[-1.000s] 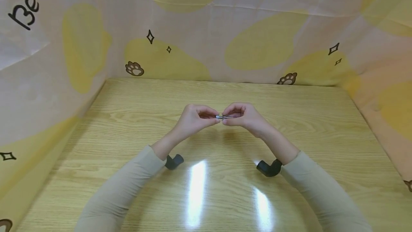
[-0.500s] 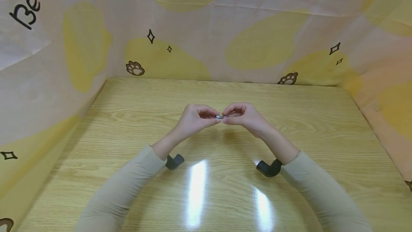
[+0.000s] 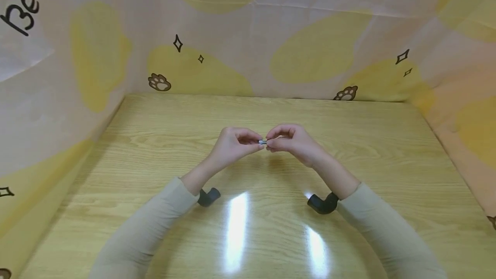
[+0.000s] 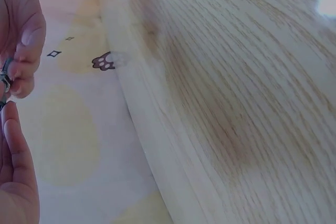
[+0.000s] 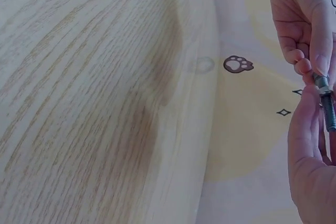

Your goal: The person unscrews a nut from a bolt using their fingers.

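Over the middle of the table, in the head view, my two hands meet fingertip to fingertip around a small metal bolt (image 3: pixel 264 142). My left hand (image 3: pixel 234 143) pinches one end of the bolt between thumb and fingers. Opposite it, my right hand (image 3: pixel 289 140) has its thumb and fingers at the nut on the shaft. The right wrist view shows the threaded bolt (image 5: pixel 329 115) with the nut (image 5: pixel 325 92) partway along it, and the free threaded end pointing into the right palm. Fingers cover part of the nut in the left wrist view.
Below the hands spreads a light wood-grain table (image 3: pixel 271 236) with bright light reflections. A printed cloth (image 3: pixel 232 46) with yellow patches and paw marks stands along its back and sides. Dark curved pieces (image 3: pixel 323 203) show at both wrists, by the sleeve cuffs.
My right thumb and fingers have shifted against each other, and less of the shaft shows beyond the nut. My left hand keeps its pinch. The head view has tilted slightly.
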### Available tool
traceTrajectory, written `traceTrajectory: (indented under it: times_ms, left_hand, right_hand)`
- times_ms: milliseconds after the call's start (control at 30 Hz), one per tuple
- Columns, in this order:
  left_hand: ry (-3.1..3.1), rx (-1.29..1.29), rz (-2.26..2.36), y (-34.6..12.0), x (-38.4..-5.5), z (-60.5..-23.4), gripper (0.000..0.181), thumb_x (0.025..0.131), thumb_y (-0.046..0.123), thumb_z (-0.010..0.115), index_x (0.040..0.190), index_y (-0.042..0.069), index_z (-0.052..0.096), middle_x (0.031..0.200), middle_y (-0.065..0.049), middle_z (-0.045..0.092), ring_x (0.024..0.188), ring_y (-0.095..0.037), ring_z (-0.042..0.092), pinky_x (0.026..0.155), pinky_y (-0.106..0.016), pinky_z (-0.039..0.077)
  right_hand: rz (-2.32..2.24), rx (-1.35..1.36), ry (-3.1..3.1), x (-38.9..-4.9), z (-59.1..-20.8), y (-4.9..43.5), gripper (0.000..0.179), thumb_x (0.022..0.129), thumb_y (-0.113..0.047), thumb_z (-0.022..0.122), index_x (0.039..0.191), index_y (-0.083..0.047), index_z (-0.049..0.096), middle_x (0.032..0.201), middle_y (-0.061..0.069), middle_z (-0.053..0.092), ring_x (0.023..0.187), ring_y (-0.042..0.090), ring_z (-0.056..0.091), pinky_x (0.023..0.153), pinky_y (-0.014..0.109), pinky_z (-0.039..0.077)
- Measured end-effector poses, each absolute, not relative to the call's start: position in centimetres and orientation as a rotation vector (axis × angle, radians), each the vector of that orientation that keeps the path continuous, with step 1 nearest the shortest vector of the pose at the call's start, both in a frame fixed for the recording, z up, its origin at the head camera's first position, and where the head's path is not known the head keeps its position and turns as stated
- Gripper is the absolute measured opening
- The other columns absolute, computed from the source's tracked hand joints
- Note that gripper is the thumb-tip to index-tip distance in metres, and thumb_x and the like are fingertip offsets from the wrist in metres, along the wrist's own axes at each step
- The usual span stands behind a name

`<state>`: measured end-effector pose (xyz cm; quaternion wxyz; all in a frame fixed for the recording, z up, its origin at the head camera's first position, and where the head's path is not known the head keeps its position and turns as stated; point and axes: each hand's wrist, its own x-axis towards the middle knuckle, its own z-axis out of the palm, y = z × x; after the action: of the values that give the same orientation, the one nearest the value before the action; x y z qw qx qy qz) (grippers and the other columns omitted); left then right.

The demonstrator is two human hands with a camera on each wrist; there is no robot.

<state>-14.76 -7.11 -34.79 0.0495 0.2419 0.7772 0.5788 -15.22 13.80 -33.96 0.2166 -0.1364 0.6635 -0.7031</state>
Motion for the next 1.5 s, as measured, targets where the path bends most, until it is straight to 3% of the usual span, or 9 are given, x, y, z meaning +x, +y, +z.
traceTrajectory:
  times_ms: [167, 333, 467, 567, 667, 867, 1000, 1333, 1500]
  left_hand:
    - [2.381, 0.749, 1.756, -7.46, -14.36, -34.78, 0.013, 0.081, 0.009, 0.072, 0.092, 0.002, 0.071, 0.086, -0.003, 0.069, 0.075, -0.015, 0.064, 0.070, -0.029, 0.055]
    - [2.371, 0.754, 1.769, -7.42, -14.38, -34.46, 0.013, 0.082, 0.011, 0.072, 0.092, 0.003, 0.072, 0.086, -0.004, 0.070, 0.075, -0.016, 0.065, 0.070, -0.030, 0.055]
    - [2.361, 0.746, 1.781, -7.28, -14.46, -34.24, 0.013, 0.082, 0.011, 0.072, 0.092, 0.002, 0.072, 0.086, -0.004, 0.070, 0.076, -0.016, 0.065, 0.070, -0.030, 0.055]
    - [2.361, 0.750, 1.783, -7.31, -14.41, -34.20, 0.013, 0.082, 0.009, 0.072, 0.092, 0.001, 0.071, 0.086, -0.004, 0.070, 0.076, -0.016, 0.065, 0.070, -0.030, 0.055]
    - [2.355, 0.757, 1.788, -7.29, -14.44, -34.26, 0.013, 0.081, 0.008, 0.072, 0.092, 0.001, 0.071, 0.086, -0.005, 0.070, 0.075, -0.016, 0.065, 0.070, -0.030, 0.055]
    - [2.347, 0.744, 1.795, -7.16, -14.57, -34.41, 0.014, 0.081, 0.009, 0.072, 0.092, 0.001, 0.071, 0.086, -0.005, 0.070, 0.076, -0.016, 0.065, 0.070, -0.030, 0.055]
    - [2.364, 0.706, 1.791, -7.23, -14.65, -34.45, 0.014, 0.081, 0.010, 0.073, 0.093, 0.002, 0.071, 0.086, -0.004, 0.070, 0.076, -0.015, 0.066, 0.071, -0.029, 0.055]
    - [2.364, 0.713, 1.792, -7.38, -14.97, -34.62, 0.014, 0.081, 0.010, 0.072, 0.093, 0.002, 0.071, 0.086, -0.004, 0.070, 0.076, -0.016, 0.065, 0.069, -0.029, 0.055]
    - [2.357, 0.713, 1.801, -7.26, -14.96, -34.70, 0.014, 0.081, 0.010, 0.073, 0.092, 0.002, 0.072, 0.085, -0.004, 0.070, 0.075, -0.016, 0.065, 0.069, -0.030, 0.055]
  right_hand:
    - [-1.910, -0.410, 1.870, -15.02, -33.84, 13.63, 0.022, 0.080, 0.008, 0.065, 0.101, 0.001, 0.063, 0.095, 0.004, 0.066, 0.089, 0.017, 0.064, 0.079, 0.029, 0.053]
    - [-1.851, -0.416, 1.888, -15.08, -33.76, 13.76, 0.035, 0.085, 0.002, 0.061, 0.117, 0.012, 0.052, 0.101, 0.009, 0.063, 0.091, 0.023, 0.064, 0.083, 0.034, 0.052]
    - [-1.850, -0.376, 1.872, -15.16, -33.76, 13.74, 0.023, 0.089, -0.002, 0.057, 0.109, 0.009, 0.056, 0.095, 0.012, 0.065, 0.084, 0.020, 0.066, 0.088, 0.045, 0.049]
    - [-1.886, -0.370, 1.859, -15.11, -33.72, 13.65, 0.014, 0.086, 0.003, 0.060, 0.100, 0.002, 0.060, 0.091, 0.009, 0.066, 0.082, 0.016, 0.065, 0.084, 0.039, 0.052]
    - [-1.912, -0.393, 1.858, -15.07, -33.67, 13.69, 0.019, 0.081, 0.009, 0.063, 0.095, -0.004, 0.062, 0.088, 0.004, 0.065, 0.080, 0.015, 0.063, 0.074, 0.027, 0.053]
    - [-1.906, -0.381, 1.856, -15.07, -33.80, 14.01, 0.020, 0.087, 0.002, 0.059, 0.107, 0.003, 0.057, 0.095, 0.006, 0.063, 0.084, 0.016, 0.064, 0.081, 0.031, 0.053]
    - [-1.920, -0.345, 1.811, -15.20, -33.99, 14.05, 0.017, 0.093, -0.004, 0.054, 0.105, 0.005, 0.058, 0.095, 0.009, 0.064, 0.082, 0.017, 0.065, 0.082, 0.032, 0.053]
    - [-1.974, -0.325, 1.823, -15.40, -33.96, 14.09, 0.017, 0.084, 0.007, 0.060, 0.094, -0.005, 0.067, 0.090, 0.003, 0.068, 0.082, 0.013, 0.065, 0.082, 0.030, 0.052]
    - [-1.998, -0.289, 1.776, -15.33, -33.91, 14.01, 0.016, 0.085, 0.005, 0.061, 0.100, 0.003, 0.064, 0.091, 0.004, 0.068, 0.083, 0.014, 0.066, 0.080, 0.029, 0.053]
